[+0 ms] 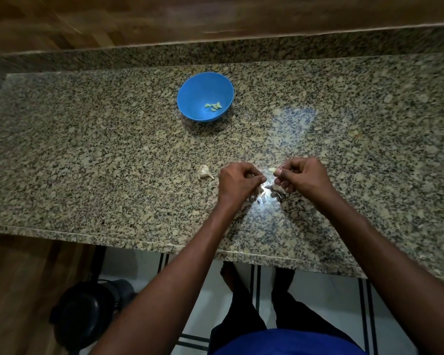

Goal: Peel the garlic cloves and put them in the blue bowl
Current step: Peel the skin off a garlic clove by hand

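A blue bowl (190,98) stands on the granite counter, far from me, with several peeled garlic cloves (213,106) inside. My right hand (303,176) pinches a pale garlic clove (272,170) between thumb and fingers. My left hand (237,183) is curled close beside it, fingertips pinched; what it holds is hidden, perhaps a bit of skin. Loose garlic skins (267,194) lie under and between both hands in a bright glare. A partial garlic bulb (204,171) rests on the counter just left of my left hand.
The granite counter (100,155) runs left to right with a raised back ledge and a wooden wall behind. Its near edge is at my forearms. Below it are a tiled floor, my legs and a dark round appliance (85,313) at lower left.
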A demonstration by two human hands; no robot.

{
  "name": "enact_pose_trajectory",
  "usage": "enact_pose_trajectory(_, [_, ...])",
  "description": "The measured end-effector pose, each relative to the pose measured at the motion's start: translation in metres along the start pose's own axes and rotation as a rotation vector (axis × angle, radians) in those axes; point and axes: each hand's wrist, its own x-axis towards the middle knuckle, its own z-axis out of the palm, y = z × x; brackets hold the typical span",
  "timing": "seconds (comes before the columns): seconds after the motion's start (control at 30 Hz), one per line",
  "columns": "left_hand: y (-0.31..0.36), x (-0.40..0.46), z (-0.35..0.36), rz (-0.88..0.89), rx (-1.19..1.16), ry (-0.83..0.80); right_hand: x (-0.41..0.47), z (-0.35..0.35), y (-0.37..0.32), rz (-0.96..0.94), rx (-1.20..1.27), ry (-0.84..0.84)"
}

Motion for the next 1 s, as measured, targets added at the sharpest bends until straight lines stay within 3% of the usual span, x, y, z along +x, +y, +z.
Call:
enact_pose_trajectory(0.07, [0.001,0.000,0.003,0.029,0.082,0.039,0.000,0.000,0.000,0.003,-0.034,0.002])
enact_pose_trajectory(0.23, [0.005,0.002,-0.003,-0.087,-0.280,-0.099,0.002,0.000,0.002,0.005,-0.074,-0.011])
enact_pose_trajectory(0.47, [0.013,-0.001,0.002,-0.093,-0.410,-0.092,-0.001,0.000,-0.005,0.004,-0.037,-0.071])
enact_pose_trajectory(0.87, [0.010,0.002,0.004,-0.131,-0.458,-0.071,0.003,-0.002,-0.005,-0.031,0.039,-0.041])
enact_pose_trajectory(1.0, [0.003,0.006,0.003,-0.135,-0.367,-0.008,0.008,-0.004,0.000,-0.011,0.100,-0.031])
